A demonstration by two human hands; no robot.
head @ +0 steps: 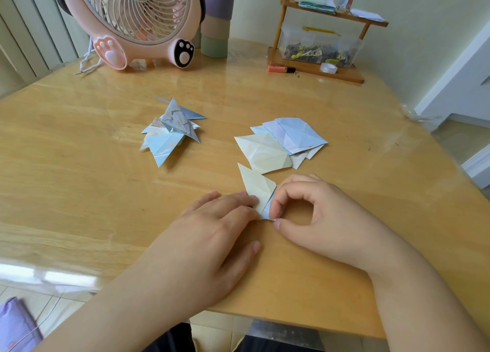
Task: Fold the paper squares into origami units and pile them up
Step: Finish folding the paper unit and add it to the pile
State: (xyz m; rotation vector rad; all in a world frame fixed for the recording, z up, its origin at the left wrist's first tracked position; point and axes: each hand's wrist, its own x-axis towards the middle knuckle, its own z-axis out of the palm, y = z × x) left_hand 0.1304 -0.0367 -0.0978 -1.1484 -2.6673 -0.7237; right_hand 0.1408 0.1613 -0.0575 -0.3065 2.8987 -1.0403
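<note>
Head view: left hand flat, fingers pressing pale cream folded paper unit; right hand pinching its blue lower edge on wooden table.

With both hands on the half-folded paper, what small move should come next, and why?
Probably press the fold flat. The left hand pins the cream paper to the table, while the right hand pinches its lower blue edge, which looks not yet creased. The folded pile can wait.

Wooden table, folded units pile, paper squares, fan
</note>
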